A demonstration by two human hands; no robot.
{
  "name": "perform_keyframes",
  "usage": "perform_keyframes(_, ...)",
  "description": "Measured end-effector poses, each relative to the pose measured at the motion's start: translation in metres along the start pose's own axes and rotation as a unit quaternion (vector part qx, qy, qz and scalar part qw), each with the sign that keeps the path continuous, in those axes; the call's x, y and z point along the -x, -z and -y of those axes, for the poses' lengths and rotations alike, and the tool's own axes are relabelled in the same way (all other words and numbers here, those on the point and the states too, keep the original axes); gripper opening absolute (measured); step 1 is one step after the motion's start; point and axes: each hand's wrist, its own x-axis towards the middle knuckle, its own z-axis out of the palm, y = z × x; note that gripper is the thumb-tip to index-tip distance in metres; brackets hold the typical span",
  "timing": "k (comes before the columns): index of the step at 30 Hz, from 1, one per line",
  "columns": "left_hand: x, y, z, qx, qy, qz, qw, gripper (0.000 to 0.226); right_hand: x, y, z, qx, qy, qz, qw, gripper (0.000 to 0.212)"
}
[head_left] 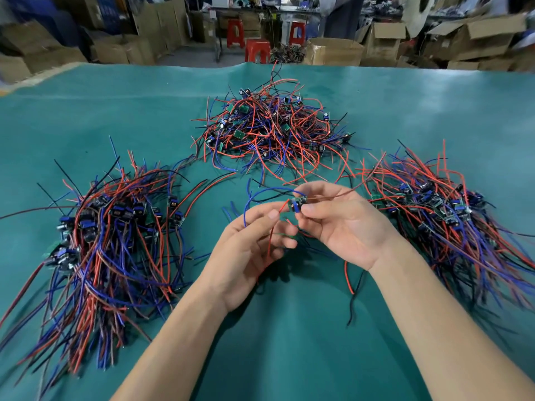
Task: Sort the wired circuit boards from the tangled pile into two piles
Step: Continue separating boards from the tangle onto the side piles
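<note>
Over the green tabletop [289,357], the right hand [344,227] pinches a small circuit board [297,204] between thumb and fingers, while the left hand [249,244] pinches its red wire [270,238]. Tangled pile [269,131] sits behind, sorted piles left [110,235] and right [443,209]. Board markings look too blurry to read, probably none legible.

Both bare forearms are reaching forward, converging at centre, palms turned toward each other. The left hand [254,241] is curling its fingers, thumb pinching against the index. The right hand [344,224] is pinching with thumb and fingertips, remaining fingers loosely bent.
</note>
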Motion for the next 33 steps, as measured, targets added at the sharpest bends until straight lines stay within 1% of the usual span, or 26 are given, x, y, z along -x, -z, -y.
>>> perform_keyframes(2,0.000,0.001,-0.002,0.046,0.015,-0.003,0.999,0.025,0.000,-0.002,-0.001,0.027,0.003,-0.001,1.000,0.024)
perform_keyframes(4,-0.001,0.002,-0.003,0.064,0.023,-0.005,0.998,0.030,0.000,-0.003,-0.004,0.036,-0.002,0.004,0.999,0.024)
perform_keyframes(6,-0.001,0.000,-0.002,0.047,0.022,-0.010,0.999,0.031,0.001,-0.005,-0.005,0.051,-0.008,0.017,0.999,0.023)
perform_keyframes(11,-0.001,-0.001,0.003,-0.025,-0.014,-0.014,0.999,0.002,0.004,-0.005,-0.007,0.125,-0.022,0.059,0.990,0.024)
perform_keyframes(14,-0.002,0.000,0.004,-0.043,-0.012,-0.009,0.999,0.014,0.005,-0.004,-0.008,0.122,-0.032,0.071,0.990,0.023)
perform_keyframes(16,-0.002,0.000,0.004,-0.045,-0.007,-0.008,0.999,0.011,0.004,-0.004,-0.009,0.089,-0.037,0.069,0.993,0.021)
perform_keyframes(18,-0.002,0.000,0.005,-0.055,-0.009,-0.013,0.998,0.012,0.001,-0.004,-0.010,0.060,-0.026,0.047,0.997,0.020)
perform_keyframes(21,-0.002,-0.001,0.006,-0.060,-0.011,-0.029,0.998,0.015,-0.002,-0.006,-0.011,0.044,0.008,-0.008,0.999,0.018)
perform_keyframes(24,-0.002,0.000,0.005,-0.067,-0.013,-0.037,0.997,0.014,-0.005,-0.007,-0.013,0.043,0.026,-0.062,0.997,0.020)
perform_keyframes(26,-0.002,0.000,0.006,-0.087,-0.019,-0.039,0.995,0.017,-0.006,-0.005,-0.014,0.054,0.046,-0.108,0.992,0.019)
perform_keyframes(28,-0.002,0.000,0.007,-0.109,-0.024,-0.038,0.993,0.016,-0.007,-0.004,-0.012,0.057,0.068,-0.136,0.987,0.018)
perform_keyframes(30,-0.002,-0.002,0.009,-0.115,-0.024,-0.040,0.992,0.017,-0.007,-0.002,-0.011,0.062,0.069,-0.138,0.986,0.017)
perform_keyframes(33,-0.002,-0.003,0.008,-0.084,-0.035,-0.041,0.995,0.018,-0.006,-0.002,-0.013,0.110,0.023,-0.101,0.988,0.007)
